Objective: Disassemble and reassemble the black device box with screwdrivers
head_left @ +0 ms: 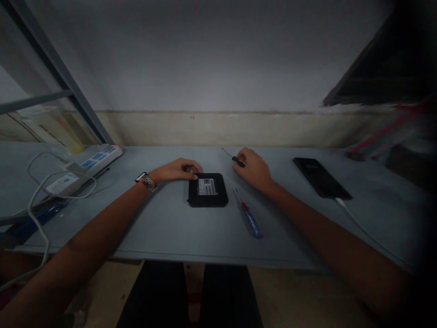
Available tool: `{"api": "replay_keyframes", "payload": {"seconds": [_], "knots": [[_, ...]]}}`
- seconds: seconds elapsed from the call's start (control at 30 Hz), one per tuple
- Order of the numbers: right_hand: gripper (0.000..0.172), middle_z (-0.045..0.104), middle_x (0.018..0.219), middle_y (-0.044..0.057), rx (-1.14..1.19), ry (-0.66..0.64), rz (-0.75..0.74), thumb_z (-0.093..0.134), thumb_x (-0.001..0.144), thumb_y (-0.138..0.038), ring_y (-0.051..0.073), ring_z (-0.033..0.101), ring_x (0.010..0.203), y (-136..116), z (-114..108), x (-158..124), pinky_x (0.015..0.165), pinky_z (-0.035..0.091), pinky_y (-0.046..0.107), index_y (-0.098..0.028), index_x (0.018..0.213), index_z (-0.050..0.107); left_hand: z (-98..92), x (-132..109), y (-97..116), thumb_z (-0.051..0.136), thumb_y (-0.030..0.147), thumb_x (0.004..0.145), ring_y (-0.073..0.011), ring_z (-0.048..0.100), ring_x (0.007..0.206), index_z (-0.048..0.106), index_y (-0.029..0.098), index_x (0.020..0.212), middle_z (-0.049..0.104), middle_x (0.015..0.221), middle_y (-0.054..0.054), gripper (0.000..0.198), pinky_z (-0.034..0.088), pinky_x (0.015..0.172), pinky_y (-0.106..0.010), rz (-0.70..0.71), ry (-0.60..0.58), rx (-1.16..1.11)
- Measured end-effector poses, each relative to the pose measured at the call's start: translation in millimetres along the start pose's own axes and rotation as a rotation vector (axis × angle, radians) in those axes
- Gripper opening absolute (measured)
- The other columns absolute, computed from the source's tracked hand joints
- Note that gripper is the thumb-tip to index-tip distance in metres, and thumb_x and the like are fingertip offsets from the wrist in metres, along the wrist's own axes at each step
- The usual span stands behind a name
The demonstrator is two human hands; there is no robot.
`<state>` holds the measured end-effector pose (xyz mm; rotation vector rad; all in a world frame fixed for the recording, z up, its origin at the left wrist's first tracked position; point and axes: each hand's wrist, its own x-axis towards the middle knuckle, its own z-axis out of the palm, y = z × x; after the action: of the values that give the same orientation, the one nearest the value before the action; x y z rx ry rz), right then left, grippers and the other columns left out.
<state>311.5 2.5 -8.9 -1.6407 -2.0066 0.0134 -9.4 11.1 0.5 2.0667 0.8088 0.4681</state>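
A flat black square box [221, 187] with a white printed label [206, 187] lies on the grey table in front of me. My left hand [179, 170] grips its far left corner, thumb on the top edge and fingers curled behind. Beyond the box to the right, my right hand [253, 167] is closed around a small screwdriver [238, 161] with a black and yellow handle. Its thin shaft points to the far left, away from the box. Between the box and my right forearm lies a second screwdriver [251, 219] with a clear bluish handle and some red.
A phone [321, 178] with a white cable [362, 230] lies at the right. To the left are a white power strip [85, 169], looping white cords [32, 205] and a translucent container [58, 130]. A wall backs the table; a metal frame [73, 91] rises at left.
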Motion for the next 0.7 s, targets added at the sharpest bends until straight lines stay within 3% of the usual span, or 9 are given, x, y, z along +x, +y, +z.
{"api": "replay_keyframes", "payload": {"seconds": [0.1, 0.2, 0.27, 0.37, 0.57, 0.7], "knots": [[0.013, 0.076, 0.111, 0.012, 0.266, 0.181, -0.078, 0.064, 0.088, -0.026, 0.028, 0.070, 0.104, -3.9, -1.9, 1.3, 0.093, 0.055, 0.041, -0.023, 0.100, 0.065, -1.6, -1.9, 6.3, 0.080, 0.042, 0.089, -0.0185, 0.060, 0.090, 0.079, 0.019, 0.117, 0.077, 0.108, -0.008, 0.036, 0.045, 0.081, -0.032, 0.001, -0.026, 0.004], [0.022, 0.074, 0.104, 0.006, 0.663, 0.261, -0.019, 0.074, 0.085, -0.036, 0.021, 0.070, 0.081, -13.7, -5.6, 0.4, 0.072, 0.060, 0.037, -0.025, 0.101, 0.064, -1.8, -2.1, 10.0, 0.081, 0.041, 0.088, -0.0195, 0.060, 0.093, 0.080, 0.020, 0.114, 0.077, 0.109, -0.008, 0.034, 0.043, 0.083, -0.032, 0.005, -0.051, 0.018], [0.034, 0.071, 0.097, 0.001, 0.935, 0.249, 0.032, 0.084, 0.078, -0.038, 0.014, 0.063, 0.061, -22.0, -9.1, -1.5, 0.055, 0.055, 0.031, -0.026, 0.098, 0.060, -0.6, -1.5, 12.0, 0.083, 0.042, 0.087, -0.0199, 0.060, 0.094, 0.080, 0.021, 0.112, 0.077, 0.108, -0.007, 0.033, 0.043, 0.084, -0.032, 0.017, -0.079, 0.023], [0.039, 0.070, 0.086, -0.004, 1.193, 0.184, 0.041, 0.092, 0.070, -0.031, 0.009, 0.059, 0.053, -33.8, -15.8, -4.6, 0.050, 0.053, 0.027, -0.025, 0.087, 0.058, 2.5, -0.2, 13.8, 0.084, 0.043, 0.086, -0.0198, 0.060, 0.095, 0.081, 0.021, 0.112, 0.076, 0.109, -0.006, 0.034, 0.043, 0.085, -0.032, 0.040, -0.116, 0.014], [0.026, 0.064, 0.068, -0.005, 1.364, 0.025, 0.066, 0.093, 0.073, -0.033, 0.010, 0.059, 0.056, -43.7, -25.4, -8.8, 0.051, 0.051, 0.024, -0.024, 0.088, 0.074, 6.0, 2.7, 12.0, 0.088, 0.044, 0.082, -0.0198, 0.059, 0.090, 0.082, 0.023, 0.111, 0.074, 0.099, -0.004, 0.036, 0.042, 0.080, -0.032, 0.044, -0.157, 0.003], [0.030, 0.068, 0.072, -0.005, 1.371, 0.023, 0.054, 0.094, 0.073, -0.032, 0.010, 0.061, 0.059, -43.2, -24.9, -9.2, 0.054, 0.051, 0.024, -0.025, 0.093, 0.073, 5.6, 2.3, 12.2, 0.089, 0.045, 0.082, -0.0197, 0.058, 0.090, 0.082, 0.023, 0.111, 0.075, 0.100, -0.005, 0.037, 0.043, 0.080, -0.032, 0.034, -0.156, 0.016]]}}
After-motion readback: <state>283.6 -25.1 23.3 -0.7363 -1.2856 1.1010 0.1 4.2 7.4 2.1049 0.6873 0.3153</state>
